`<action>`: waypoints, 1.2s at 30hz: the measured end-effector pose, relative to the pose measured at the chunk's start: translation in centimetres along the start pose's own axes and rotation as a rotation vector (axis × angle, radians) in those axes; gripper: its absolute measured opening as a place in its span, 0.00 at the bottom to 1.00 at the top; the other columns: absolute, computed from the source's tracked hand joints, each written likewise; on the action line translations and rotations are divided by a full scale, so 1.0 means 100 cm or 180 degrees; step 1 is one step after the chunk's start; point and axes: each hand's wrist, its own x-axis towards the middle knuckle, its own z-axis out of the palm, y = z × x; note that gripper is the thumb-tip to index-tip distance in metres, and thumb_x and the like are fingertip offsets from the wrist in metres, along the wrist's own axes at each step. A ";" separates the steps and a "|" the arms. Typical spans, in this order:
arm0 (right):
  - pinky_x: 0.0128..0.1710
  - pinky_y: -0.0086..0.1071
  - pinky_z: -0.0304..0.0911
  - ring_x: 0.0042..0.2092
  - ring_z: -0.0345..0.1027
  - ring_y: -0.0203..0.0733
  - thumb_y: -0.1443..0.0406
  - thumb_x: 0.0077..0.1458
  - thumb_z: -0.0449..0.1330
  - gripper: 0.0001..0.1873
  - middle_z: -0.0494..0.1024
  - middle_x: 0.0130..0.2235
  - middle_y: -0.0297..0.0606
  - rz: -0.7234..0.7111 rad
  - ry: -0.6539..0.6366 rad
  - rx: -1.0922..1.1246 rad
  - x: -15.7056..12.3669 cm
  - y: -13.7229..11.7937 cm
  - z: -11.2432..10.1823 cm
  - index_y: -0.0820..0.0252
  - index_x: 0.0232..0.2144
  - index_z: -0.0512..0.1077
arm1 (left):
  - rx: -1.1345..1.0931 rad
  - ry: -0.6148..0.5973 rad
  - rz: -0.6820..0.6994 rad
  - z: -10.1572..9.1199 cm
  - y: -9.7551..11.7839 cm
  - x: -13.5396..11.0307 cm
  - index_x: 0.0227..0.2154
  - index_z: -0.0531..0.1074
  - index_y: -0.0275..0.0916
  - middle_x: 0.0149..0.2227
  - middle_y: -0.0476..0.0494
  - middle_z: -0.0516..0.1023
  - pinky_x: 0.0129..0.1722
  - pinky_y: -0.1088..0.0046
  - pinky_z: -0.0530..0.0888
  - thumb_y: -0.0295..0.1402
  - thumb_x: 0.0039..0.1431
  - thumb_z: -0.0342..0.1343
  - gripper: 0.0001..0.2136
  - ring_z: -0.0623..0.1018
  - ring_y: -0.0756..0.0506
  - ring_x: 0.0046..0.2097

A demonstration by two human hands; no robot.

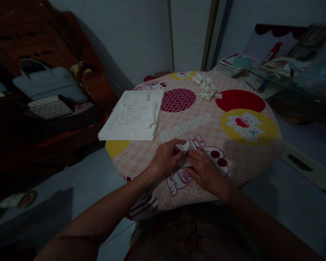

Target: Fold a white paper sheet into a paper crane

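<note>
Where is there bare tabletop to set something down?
Widest: the tablecloth right of the right hand, yellow patch included. Smaller: the purple circle, between paper stack and white paper pile. Crowded: left, under the stack, and front centre, where left hand and right hand hold folded paper.

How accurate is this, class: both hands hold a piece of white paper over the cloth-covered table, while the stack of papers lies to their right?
Not quite: in the head view, the stack of papers lies to their left. The left hand and right hand do hold a piece of white paper over the cloth-covered table.
</note>
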 end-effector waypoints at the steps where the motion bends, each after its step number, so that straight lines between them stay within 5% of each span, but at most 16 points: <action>1: 0.52 0.47 0.65 0.52 0.65 0.50 0.68 0.56 0.61 0.13 0.74 0.47 0.46 0.0007 0.0002 0.0104 0.001 0.002 -0.002 0.61 0.45 0.72 | -0.0023 0.0006 -0.0019 0.002 0.001 -0.001 0.51 0.71 0.36 0.30 0.46 0.80 0.30 0.75 0.71 0.32 0.56 0.57 0.19 0.78 0.48 0.30; 5: 0.49 0.42 0.65 0.47 0.70 0.45 0.72 0.53 0.60 0.12 0.77 0.45 0.40 0.0201 -0.0023 0.0629 0.009 0.016 -0.014 0.57 0.40 0.76 | 0.0025 0.0157 -0.0074 0.008 0.000 -0.005 0.51 0.72 0.36 0.33 0.45 0.81 0.32 0.75 0.72 0.30 0.56 0.56 0.18 0.79 0.48 0.32; 10: 0.33 0.31 0.66 0.34 0.72 0.39 0.72 0.51 0.57 0.10 0.79 0.33 0.36 0.0826 -0.0114 0.1355 0.025 0.038 -0.021 0.60 0.31 0.78 | 0.0591 0.0230 -0.0044 0.014 0.001 -0.009 0.43 0.76 0.36 0.36 0.43 0.81 0.36 0.71 0.72 0.30 0.55 0.56 0.13 0.78 0.46 0.35; 14: 0.24 0.28 0.65 0.28 0.71 0.38 0.69 0.47 0.61 0.14 0.78 0.30 0.36 0.1520 0.0372 0.2115 0.035 0.056 -0.010 0.61 0.39 0.75 | 0.0702 0.0313 -0.0092 0.020 0.004 -0.018 0.40 0.76 0.37 0.36 0.44 0.80 0.36 0.72 0.72 0.29 0.55 0.56 0.10 0.77 0.46 0.35; 17: 0.25 0.28 0.67 0.33 0.73 0.40 0.68 0.46 0.64 0.22 0.79 0.41 0.41 0.1116 0.0359 0.2037 0.041 0.067 -0.008 0.59 0.46 0.74 | 0.0900 0.0558 -0.0064 0.028 0.006 -0.026 0.39 0.76 0.38 0.36 0.44 0.79 0.38 0.70 0.72 0.30 0.55 0.57 0.09 0.76 0.46 0.36; 20: 0.38 0.33 0.70 0.44 0.74 0.45 0.68 0.49 0.63 0.15 0.73 0.53 0.44 0.0375 -0.0111 0.1575 0.050 0.076 -0.015 0.57 0.42 0.79 | 0.1094 0.0641 0.0061 0.035 0.008 -0.032 0.39 0.75 0.38 0.37 0.43 0.76 0.41 0.68 0.72 0.29 0.56 0.56 0.08 0.75 0.45 0.38; 26: 0.44 0.37 0.67 0.45 0.72 0.45 0.71 0.55 0.57 0.12 0.76 0.45 0.44 -0.0740 -0.0565 0.0462 0.069 0.088 -0.021 0.58 0.37 0.81 | 0.1315 0.0775 0.0199 0.049 0.010 -0.043 0.42 0.74 0.38 0.43 0.41 0.74 0.48 0.65 0.72 0.24 0.57 0.53 0.12 0.72 0.42 0.45; 36: 0.36 0.32 0.63 0.36 0.68 0.40 0.75 0.52 0.55 0.15 0.74 0.35 0.40 -0.0737 -0.0478 -0.0066 0.049 0.092 -0.025 0.60 0.35 0.79 | 0.1684 0.0516 0.0780 0.031 -0.017 -0.033 0.44 0.74 0.39 0.47 0.42 0.75 0.47 0.66 0.72 0.24 0.62 0.51 0.11 0.71 0.43 0.47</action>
